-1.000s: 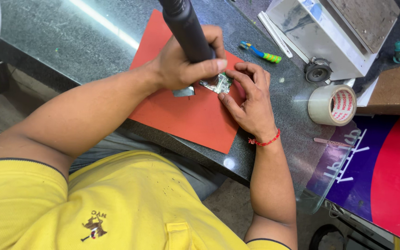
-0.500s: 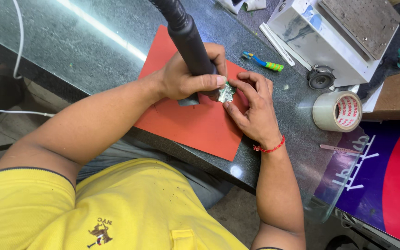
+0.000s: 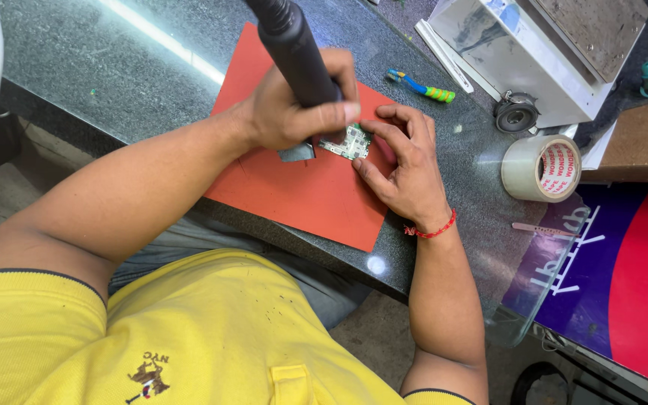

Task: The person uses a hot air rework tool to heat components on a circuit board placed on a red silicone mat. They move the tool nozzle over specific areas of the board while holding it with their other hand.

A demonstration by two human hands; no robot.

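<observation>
Two hands unmoved since a moment before: left hand (image 3: pixel 294 112) wrapped around black tool (image 3: pixel 290 45), right hand (image 3: pixel 406 169) pinning circuit board (image 3: pixel 350 141) on red mat (image 3: pixel 316 191).

A dark speckled stone countertop (image 3: pixel 114 82) carries everything here. A flat orange-red rectangular mat (image 3: pixel 301 191) lies on it near the front edge, and a small green circuit board (image 3: pixel 350 141) rests on that mat. Beyond the mat lies a toothbrush with a blue, yellow and green handle (image 3: pixel 420 85). To the right stand a white box-shaped machine (image 3: pixel 534 52) and, nearer the edge, a roll of clear packing tape (image 3: pixel 541 167).
</observation>
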